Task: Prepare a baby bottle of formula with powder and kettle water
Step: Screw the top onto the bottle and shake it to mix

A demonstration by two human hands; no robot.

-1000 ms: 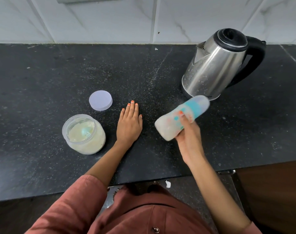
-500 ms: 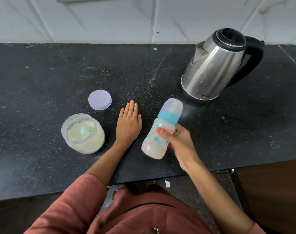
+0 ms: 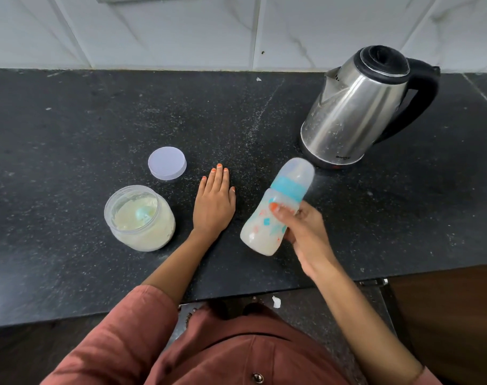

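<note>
Translucent plastic baby bottle (image 3: 275,209), teal collar, clear cap on, milky liquid inside, is held tilted above the black speckled stone surface (image 3: 70,120), cap toward the steel electric kettle (image 3: 356,112). Right hand (image 3: 303,232) fingers (image 3: 278,209) wrap its body; left hand (image 3: 214,204) lies flat, holding nothing. Open powder jar (image 3: 140,218) and lilac lid (image 3: 167,163) sit left. Step judged: mixing. Next: set bottle upright, recap jar.

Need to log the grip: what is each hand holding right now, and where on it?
The right hand holds the baby bottle around its body, below the blue collar. The left hand lies flat, holding nothing.
</note>
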